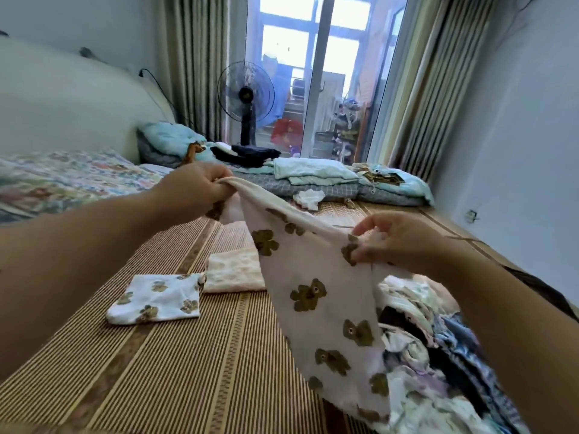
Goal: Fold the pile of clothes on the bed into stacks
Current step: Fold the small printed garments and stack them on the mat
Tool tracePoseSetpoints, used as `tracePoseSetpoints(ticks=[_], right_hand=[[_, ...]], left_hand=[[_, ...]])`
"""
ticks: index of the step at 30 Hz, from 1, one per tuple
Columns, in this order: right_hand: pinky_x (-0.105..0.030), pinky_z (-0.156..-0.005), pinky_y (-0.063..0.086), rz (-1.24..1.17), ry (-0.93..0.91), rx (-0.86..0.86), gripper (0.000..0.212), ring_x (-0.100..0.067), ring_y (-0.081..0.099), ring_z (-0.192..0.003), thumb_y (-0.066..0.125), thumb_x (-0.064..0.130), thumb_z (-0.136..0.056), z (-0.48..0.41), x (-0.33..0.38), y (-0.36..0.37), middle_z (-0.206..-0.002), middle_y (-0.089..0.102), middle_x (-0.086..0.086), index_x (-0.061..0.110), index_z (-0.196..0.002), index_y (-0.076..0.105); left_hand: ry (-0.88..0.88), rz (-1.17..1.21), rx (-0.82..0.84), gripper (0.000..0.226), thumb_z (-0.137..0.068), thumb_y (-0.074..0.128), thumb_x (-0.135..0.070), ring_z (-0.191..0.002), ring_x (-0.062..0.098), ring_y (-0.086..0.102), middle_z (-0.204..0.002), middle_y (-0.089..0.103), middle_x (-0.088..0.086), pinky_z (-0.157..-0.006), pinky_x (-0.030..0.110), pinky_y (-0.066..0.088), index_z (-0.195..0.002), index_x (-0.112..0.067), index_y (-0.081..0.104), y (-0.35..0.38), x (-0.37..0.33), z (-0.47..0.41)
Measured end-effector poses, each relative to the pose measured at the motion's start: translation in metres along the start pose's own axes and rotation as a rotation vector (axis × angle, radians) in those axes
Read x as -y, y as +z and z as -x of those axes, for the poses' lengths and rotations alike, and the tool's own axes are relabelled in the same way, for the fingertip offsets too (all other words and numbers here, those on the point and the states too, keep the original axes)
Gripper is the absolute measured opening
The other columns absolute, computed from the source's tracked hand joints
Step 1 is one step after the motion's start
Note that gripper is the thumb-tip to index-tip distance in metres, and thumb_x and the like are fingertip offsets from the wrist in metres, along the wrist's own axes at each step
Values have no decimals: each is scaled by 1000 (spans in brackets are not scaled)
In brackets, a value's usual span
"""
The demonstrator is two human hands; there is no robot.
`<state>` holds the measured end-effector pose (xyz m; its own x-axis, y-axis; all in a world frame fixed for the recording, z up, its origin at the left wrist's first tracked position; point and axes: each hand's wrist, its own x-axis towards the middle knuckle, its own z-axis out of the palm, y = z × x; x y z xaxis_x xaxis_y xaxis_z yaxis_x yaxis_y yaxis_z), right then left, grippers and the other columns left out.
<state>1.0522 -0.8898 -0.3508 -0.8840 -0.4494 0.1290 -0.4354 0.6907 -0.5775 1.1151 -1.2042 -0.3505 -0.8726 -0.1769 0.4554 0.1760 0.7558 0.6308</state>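
I hold up a cream garment with olive bear prints [316,296] above the bed. My left hand [195,186] grips its upper left corner in a fist. My right hand [398,239] pinches the opposite edge with thumb and fingers. The cloth hangs down over the unfolded pile of clothes [438,355] at the lower right. On the striped straw mat [156,371] lie a folded white piece with the same bear print [156,299] and, touching its right side, a folded cream piece [233,272] partly hidden by the held garment.
Folded bedding and a pale green stack [313,173] lie across the far end of the bed, with a small white crumpled cloth [308,198] in front. A floral quilt [62,180] is at the left. A standing fan [247,98] stands by the glass door.
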Motion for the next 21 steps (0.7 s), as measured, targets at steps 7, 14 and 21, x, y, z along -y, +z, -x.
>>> tracePoseSetpoints(ticks=[7, 14, 21], right_hand=[[-15, -42, 44, 25, -31, 90, 10, 2, 59, -47, 77, 32, -79, -16, 28, 29, -62, 69, 13, 32, -70, 74], [-22, -51, 52, 213, -17, 40, 21, -7, 63, -62, 70, 13, -83, -29, 45, 34, -70, 67, 9, 31, -74, 71], [-32, -55, 55, -420, 141, 68, 12, -18, 66, -60, 57, 11, -93, -31, 59, 40, -75, 68, -10, 16, -84, 64]], left_hand=[[-262, 130, -10, 18, -85, 50, -8, -54, 21, 50, -67, 58, 12, -47, 25, 37, -74, -19, 60, -23, 51, 14], [-410, 272, -62, 28, -89, 44, -4, -72, 26, 56, -85, 62, 18, -59, 33, 49, -91, -22, 65, -38, 78, 22], [-447, 122, -34, 24, -88, 51, -3, -81, 28, 59, -91, 64, 14, -68, 44, 57, -86, -23, 65, -39, 85, 29]])
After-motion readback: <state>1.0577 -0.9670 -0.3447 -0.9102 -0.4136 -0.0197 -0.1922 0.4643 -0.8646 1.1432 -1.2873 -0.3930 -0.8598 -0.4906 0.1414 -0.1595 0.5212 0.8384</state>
